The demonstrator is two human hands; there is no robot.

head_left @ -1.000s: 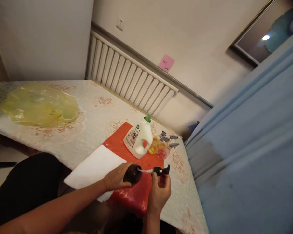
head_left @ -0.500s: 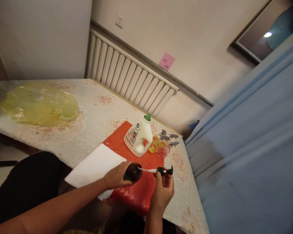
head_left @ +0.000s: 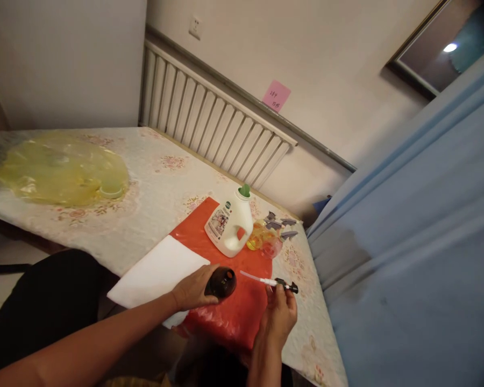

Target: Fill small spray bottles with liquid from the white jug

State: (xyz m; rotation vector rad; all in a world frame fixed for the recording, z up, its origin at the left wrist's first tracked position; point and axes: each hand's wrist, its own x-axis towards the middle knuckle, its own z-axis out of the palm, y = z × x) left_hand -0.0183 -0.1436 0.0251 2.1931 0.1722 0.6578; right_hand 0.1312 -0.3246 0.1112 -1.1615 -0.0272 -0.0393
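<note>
My left hand is wrapped round a dark brown bottle, whose neck opening faces up and to the right. In my right hand is a black pump head with a white collar and a clear dip tube. The tube points left, its end apart from the bottle's mouth. Both hands are above a red plastic sheet. Beyond them stands a white jug with a handle, a printed label and green at its open top.
Right of the jug are several small bottles with grey trigger tops, some yellow, one pink. A white cloth or paper lies by my left forearm. A yellow plastic bag rests on the flowered tablecloth. A blue curtain hangs at right.
My right hand has moved right with the pump head, and the tube has come out of the bottle's mouth. My left hand still holds the bottle in nearly the same place.
</note>
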